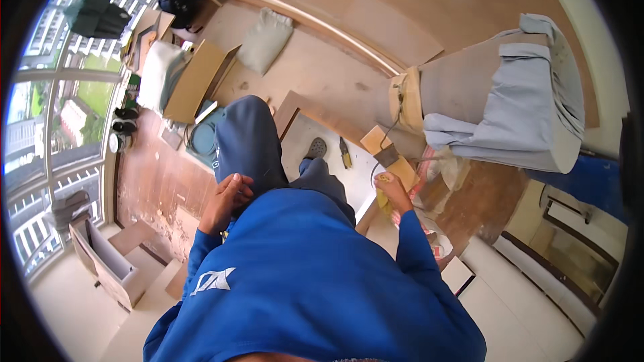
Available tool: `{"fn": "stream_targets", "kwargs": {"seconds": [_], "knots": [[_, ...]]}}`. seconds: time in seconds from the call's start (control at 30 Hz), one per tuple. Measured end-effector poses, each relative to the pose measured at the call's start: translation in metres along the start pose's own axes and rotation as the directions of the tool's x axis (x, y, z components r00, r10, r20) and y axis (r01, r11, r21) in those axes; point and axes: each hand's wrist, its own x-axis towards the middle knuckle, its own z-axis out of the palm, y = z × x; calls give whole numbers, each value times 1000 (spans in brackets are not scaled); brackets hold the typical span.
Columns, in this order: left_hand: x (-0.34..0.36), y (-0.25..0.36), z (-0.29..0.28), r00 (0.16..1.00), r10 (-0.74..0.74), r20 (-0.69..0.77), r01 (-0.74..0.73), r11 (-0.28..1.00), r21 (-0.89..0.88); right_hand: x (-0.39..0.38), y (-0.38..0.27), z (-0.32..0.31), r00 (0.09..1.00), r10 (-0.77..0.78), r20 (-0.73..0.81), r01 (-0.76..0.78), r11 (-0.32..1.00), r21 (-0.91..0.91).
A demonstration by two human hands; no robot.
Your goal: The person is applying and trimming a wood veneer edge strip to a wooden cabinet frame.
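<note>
My left hand (229,200) rests beside my raised thigh in dark trousers (249,144), its fingers loosely bent and apart, with nothing visible in them. To the right, my right hand (394,191) is closed round a crumpled yellow piece (383,201); the fist hides most of it. Just beyond that hand lies a light-brown board piece (402,173) with a grey band across it. A dark cord runs near it. Between my foot in a grey clog (316,147) and the board lies a black-and-yellow hand tool (345,153) on a white panel (302,135).
A large wrapped item under a grey-blue cloth (476,110) stands at the right. Cardboard (194,87) and a pale sack (265,40) lie at the far left. Shoes (124,127) line the window side. A drawer unit (111,261) stands at the near left.
</note>
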Motion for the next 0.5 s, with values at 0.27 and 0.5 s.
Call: {"fn": "stream_targets", "kwargs": {"seconds": [0.27, 0.5], "knots": [[91, 93, 10, 994, -20, 107, 2, 987, 161, 5, -6, 19, 973, 229, -39, -203, 917, 343], [255, 199, 28, 905, -142, 402, -48, 903, 427, -50, 29, 86, 788, 582, -202, -200, 553, 809]]}}
